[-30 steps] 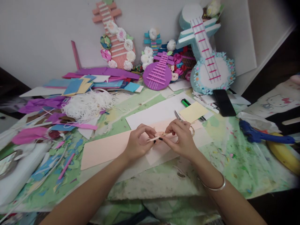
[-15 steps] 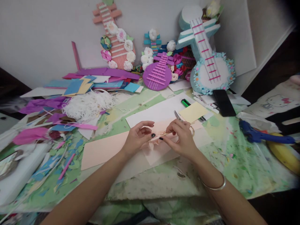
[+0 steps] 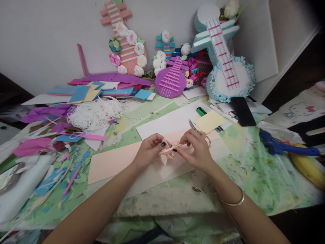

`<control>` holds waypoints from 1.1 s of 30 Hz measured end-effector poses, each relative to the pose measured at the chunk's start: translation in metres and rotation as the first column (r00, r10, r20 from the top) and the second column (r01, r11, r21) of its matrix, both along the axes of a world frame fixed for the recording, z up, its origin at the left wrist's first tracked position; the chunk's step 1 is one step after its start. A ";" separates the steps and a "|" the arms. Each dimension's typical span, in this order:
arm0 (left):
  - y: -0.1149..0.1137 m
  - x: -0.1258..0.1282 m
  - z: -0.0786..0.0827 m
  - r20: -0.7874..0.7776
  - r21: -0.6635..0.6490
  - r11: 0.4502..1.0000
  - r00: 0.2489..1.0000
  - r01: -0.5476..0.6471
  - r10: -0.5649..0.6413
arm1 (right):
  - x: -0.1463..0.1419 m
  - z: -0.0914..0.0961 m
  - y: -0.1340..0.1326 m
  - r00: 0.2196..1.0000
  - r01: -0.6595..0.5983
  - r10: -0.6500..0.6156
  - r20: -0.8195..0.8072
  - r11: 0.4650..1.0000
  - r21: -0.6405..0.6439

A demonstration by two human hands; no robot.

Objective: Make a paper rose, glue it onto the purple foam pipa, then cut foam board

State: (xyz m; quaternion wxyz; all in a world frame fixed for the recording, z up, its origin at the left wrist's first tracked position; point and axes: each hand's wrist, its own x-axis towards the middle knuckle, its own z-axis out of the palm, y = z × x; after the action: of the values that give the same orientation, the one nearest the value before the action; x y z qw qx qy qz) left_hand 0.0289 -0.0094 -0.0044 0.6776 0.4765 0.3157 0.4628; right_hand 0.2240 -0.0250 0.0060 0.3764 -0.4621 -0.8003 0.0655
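Between my two hands is a small pale-pink paper flower [image 3: 165, 156] with thin pointed petals and a twisted base. My left hand [image 3: 150, 149] is closed, thumb and forefinger pinching a petal on the flower's left side. Thumb and fingers of my right hand [image 3: 197, 146] grip the base from the right. A pair of scissors [image 3: 209, 142] with a gold-coloured handle is tucked in that same hand, its blade showing above the fingers. Beneath lies a pale-pink sheet [image 3: 111, 162], partly hidden by my hands.
A white sheet [image 3: 157, 122], a yellow paper piece [image 3: 209, 122] and a green cutter [image 3: 200, 111] lie beyond my hands. White string [image 3: 98, 113] and coloured scraps fill the left. A blue glue gun [image 3: 276, 144] and a phone [image 3: 243, 112] are right. Decorated foam instruments [image 3: 170, 82] stand behind.
The fingers of my left hand have closed from a spread pose onto the flower's petal. More of the flower shows below. My right hand stays in place.
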 end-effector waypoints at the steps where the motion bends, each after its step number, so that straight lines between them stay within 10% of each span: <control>1: 0.000 0.000 0.001 0.013 -0.005 1.000 1.000 0.003 -0.003 | 0.000 0.000 0.000 1.000 0.000 0.000 -0.002 1.000 0.006; 33: -0.001 0.000 0.002 -0.004 -0.038 0.999 1.000 0.003 -0.003 | -0.004 0.000 -0.002 1.000 0.005 -0.003 -0.019 0.993 0.117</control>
State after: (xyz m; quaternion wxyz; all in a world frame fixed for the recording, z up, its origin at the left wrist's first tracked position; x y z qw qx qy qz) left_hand 0.0291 -0.0107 -0.0023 0.6865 0.4651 0.3252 0.4545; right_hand 0.2203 -0.0266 0.0060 0.4104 -0.4403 -0.7983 0.0218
